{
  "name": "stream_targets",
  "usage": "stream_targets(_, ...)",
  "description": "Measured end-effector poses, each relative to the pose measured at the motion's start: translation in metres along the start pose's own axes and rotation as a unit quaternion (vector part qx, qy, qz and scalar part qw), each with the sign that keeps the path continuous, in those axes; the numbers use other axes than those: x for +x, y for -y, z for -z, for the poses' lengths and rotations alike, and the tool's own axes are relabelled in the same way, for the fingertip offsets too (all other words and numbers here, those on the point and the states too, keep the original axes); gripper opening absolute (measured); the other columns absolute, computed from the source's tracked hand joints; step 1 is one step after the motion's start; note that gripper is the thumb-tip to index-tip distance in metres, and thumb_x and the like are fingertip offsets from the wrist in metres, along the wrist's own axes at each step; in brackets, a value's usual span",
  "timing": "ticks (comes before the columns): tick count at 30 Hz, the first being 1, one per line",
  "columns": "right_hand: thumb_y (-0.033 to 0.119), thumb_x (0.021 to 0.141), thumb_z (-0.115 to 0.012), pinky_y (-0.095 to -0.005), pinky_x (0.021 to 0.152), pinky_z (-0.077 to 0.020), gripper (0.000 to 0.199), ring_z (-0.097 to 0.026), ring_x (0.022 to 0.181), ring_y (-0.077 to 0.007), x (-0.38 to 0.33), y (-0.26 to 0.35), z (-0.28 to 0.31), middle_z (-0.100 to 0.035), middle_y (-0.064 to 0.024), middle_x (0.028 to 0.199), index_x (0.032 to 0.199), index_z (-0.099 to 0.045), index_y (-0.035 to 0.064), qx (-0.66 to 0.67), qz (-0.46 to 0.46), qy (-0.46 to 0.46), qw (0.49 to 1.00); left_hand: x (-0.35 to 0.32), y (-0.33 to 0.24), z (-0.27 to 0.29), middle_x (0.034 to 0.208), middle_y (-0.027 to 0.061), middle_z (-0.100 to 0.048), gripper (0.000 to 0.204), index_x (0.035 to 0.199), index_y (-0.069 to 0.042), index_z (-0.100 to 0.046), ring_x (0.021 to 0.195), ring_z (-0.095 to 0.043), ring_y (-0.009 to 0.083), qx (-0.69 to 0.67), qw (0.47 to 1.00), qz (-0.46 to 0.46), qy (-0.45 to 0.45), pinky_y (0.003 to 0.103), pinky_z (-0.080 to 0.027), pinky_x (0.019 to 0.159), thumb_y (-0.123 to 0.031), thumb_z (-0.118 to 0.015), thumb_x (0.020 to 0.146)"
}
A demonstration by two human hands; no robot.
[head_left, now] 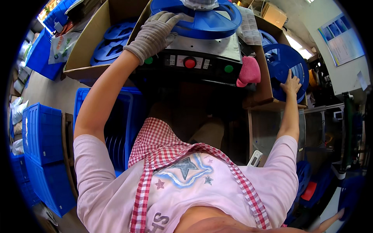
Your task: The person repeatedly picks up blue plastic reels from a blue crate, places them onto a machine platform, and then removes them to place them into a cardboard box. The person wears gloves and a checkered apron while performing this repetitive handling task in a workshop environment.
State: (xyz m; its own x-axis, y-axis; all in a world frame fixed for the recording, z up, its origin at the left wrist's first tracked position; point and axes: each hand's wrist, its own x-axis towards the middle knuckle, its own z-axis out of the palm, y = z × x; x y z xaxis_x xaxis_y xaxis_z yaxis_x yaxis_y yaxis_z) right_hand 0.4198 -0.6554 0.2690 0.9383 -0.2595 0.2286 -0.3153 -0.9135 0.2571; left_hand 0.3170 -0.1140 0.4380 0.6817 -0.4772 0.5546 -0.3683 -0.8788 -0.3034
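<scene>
A blue plastic reel [206,29] lies flat on the black machine [211,70], which has a pale metal top. My left hand [157,33], in a greyish knit glove, grips the reel's left rim, fingers over the top and the thumb lower down. On the right, another blue reel [278,64] leans up out of a cardboard box [264,75]. My bare right hand [291,83] rests on this reel's face near its lower edge, fingers spread. A clear-wrapped roll [200,3] at the top edge sits over the first reel's centre; its upper part is cut off.
More blue reels [110,46] fill a cardboard box [79,58] at left. The machine's front carries a red button [189,62] and green buttons [229,68]; a pink cloth [248,72] hangs beside it. Below stands a blue bin [83,101] containing discs. Stacked blue crates [42,136] stand far left.
</scene>
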Motion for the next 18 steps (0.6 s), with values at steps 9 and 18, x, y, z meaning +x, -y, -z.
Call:
stream_targets(9,0.057,0.07,-0.066,-0.0545,0.09,-0.0396,0.094,-0.05,0.115,-0.0383,-0.001,-0.065,0.075,-0.052,-0.0206,0.124,0.146,-0.027,0.0161,-0.001,-0.135,-0.23,0.964,0.018,0.043,-0.021,0.104,0.009,-0.059,0.028,0.115,-0.013,-0.056,0.102,-0.055,0.027,0.055,0.996,-0.048,0.044,0.039,-0.043,0.091,-0.012,-0.054,0.087)
stream_targets(18,0.027,0.083,-0.058,-0.0482,0.108,-0.0283,0.043,-0.049,0.104,-0.0263,-0.101,-0.095,0.117,-0.051,-0.0127,0.102,0.11,-0.046,-0.0044,0.955,0.128,-0.024,0.266,-0.025,0.083,0.036,0.091,0.0104,-0.058,0.019,0.101,-0.014,-0.061,0.089,-0.058,0.0297,0.116,0.988,-0.039,-0.093,0.042,-0.046,0.081,-0.013,-0.053,0.084)
